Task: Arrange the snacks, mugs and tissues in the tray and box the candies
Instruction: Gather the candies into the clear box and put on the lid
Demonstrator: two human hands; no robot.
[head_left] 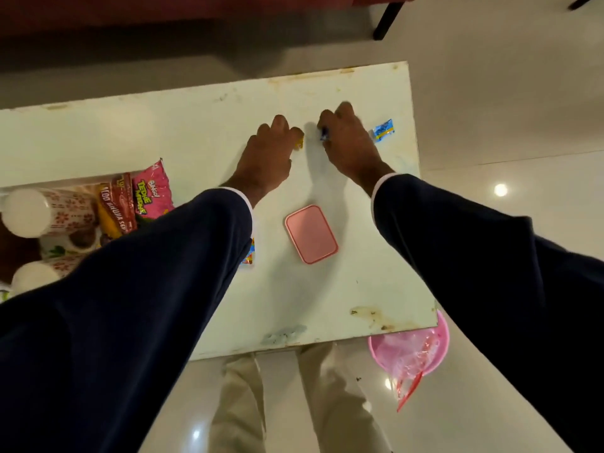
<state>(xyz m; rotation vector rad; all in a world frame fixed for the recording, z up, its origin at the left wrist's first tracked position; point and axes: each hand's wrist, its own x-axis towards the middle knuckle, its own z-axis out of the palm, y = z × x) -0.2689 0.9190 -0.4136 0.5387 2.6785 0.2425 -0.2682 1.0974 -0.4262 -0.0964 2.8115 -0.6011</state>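
Observation:
On the pale table, my left hand curls its fingers round a small yellow candy. A short gap to the right, my right hand pinches a blue-wrapped candy. A light blue candy lies loose beside my right hand, near the table's right edge. A pink box lid lies flat between my forearms. Another colourful candy peeks out from under my left sleeve. Snack packets and mugs sit packed together at the left; the tray itself is hidden.
A pink basin with crumpled plastic inside stands on the floor under the table's near right corner. A dark chair leg rises beyond the table at the top right. My legs stand against the near table edge.

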